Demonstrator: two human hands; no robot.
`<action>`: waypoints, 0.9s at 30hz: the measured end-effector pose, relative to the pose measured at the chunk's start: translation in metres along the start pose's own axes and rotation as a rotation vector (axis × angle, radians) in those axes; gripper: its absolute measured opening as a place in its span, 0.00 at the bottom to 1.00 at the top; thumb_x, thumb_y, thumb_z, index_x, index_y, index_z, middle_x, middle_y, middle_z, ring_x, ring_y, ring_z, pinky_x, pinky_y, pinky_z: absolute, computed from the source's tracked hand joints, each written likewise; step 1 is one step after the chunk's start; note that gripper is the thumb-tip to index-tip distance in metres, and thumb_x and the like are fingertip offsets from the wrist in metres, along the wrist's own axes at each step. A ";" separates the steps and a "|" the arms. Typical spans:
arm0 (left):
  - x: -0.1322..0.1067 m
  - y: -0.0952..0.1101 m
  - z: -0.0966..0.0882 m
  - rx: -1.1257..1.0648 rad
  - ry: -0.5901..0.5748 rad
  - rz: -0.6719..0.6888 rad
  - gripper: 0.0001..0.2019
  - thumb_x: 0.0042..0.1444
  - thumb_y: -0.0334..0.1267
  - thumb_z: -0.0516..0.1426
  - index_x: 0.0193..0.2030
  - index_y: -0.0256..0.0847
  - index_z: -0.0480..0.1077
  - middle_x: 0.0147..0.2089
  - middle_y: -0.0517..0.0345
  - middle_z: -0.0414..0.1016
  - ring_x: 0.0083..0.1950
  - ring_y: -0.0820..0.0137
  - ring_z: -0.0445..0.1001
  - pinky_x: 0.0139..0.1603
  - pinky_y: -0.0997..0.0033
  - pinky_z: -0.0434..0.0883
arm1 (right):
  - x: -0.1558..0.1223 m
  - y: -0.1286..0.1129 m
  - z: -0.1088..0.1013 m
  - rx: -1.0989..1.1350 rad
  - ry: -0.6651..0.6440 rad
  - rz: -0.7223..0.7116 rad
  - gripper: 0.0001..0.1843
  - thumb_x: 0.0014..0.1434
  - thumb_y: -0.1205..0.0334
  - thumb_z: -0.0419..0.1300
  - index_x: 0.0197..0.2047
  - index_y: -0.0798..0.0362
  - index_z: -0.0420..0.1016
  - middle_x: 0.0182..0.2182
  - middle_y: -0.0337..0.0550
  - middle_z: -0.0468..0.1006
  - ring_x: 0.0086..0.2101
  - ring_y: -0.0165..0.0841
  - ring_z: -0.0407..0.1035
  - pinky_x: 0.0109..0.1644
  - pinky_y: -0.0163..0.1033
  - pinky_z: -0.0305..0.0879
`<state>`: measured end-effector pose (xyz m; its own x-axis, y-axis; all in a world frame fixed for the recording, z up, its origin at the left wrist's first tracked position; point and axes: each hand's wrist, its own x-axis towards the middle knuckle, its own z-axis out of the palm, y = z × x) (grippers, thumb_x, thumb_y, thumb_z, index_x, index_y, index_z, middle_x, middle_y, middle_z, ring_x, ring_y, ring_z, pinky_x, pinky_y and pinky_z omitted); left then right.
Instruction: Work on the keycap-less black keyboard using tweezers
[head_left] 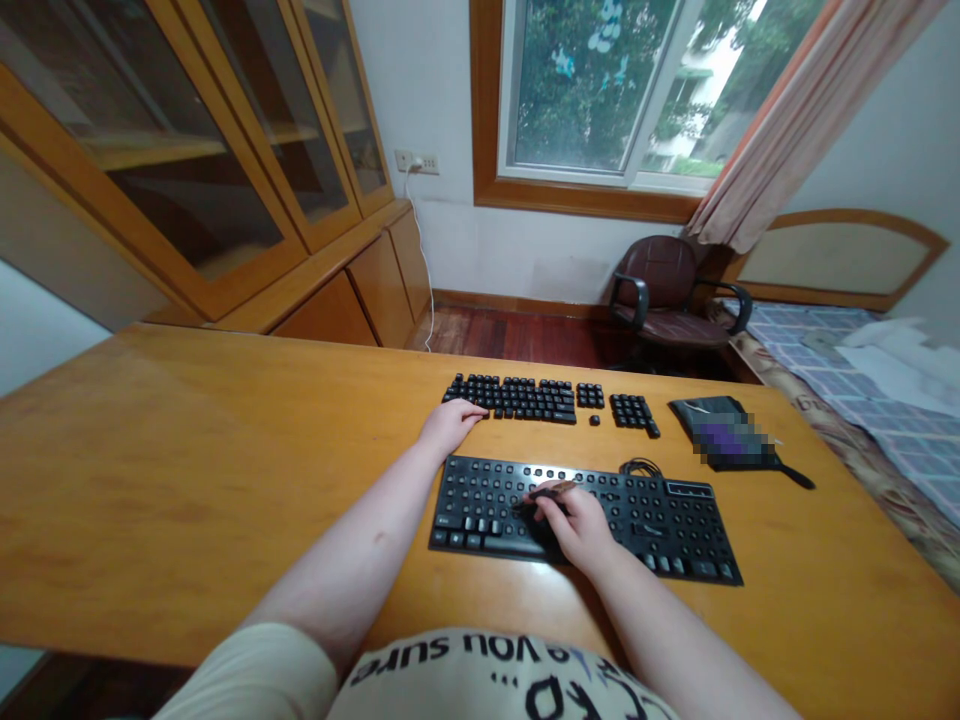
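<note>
A black keyboard lies flat before me, most of its keycaps off and several still on along the lower edge. My right hand is closed around a slim tool with a brown handle. Its dark end, perhaps a brush, is down among the bare key switches. Beyond the keyboard, the loose black keycaps lie in rows that copy the key layout. My left hand rests at their lower left corner, fingers together, with the fingertips on a dark keycap partly hidden by them.
A dark zip pouch with a strap lies on the wooden desk at right. The keyboard's coiled cable sits behind it. Past the desk are an office chair, a bed and a glass-fronted cabinet.
</note>
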<state>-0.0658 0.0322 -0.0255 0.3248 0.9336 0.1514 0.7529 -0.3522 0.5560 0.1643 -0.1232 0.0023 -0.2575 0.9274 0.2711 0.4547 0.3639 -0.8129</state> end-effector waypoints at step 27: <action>-0.002 0.001 0.002 -0.032 0.038 0.092 0.11 0.55 0.40 0.53 0.39 0.46 0.76 0.39 0.58 0.73 0.42 0.69 0.71 0.43 0.70 0.69 | 0.001 -0.001 0.000 -0.021 0.007 -0.023 0.12 0.61 0.63 0.50 0.35 0.52 0.74 0.31 0.43 0.78 0.31 0.32 0.72 0.37 0.36 0.68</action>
<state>-0.0644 0.0303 -0.0268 0.3696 0.8993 0.2338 0.7016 -0.4351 0.5643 0.1637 -0.1231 0.0035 -0.2621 0.9193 0.2936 0.4669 0.3871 -0.7951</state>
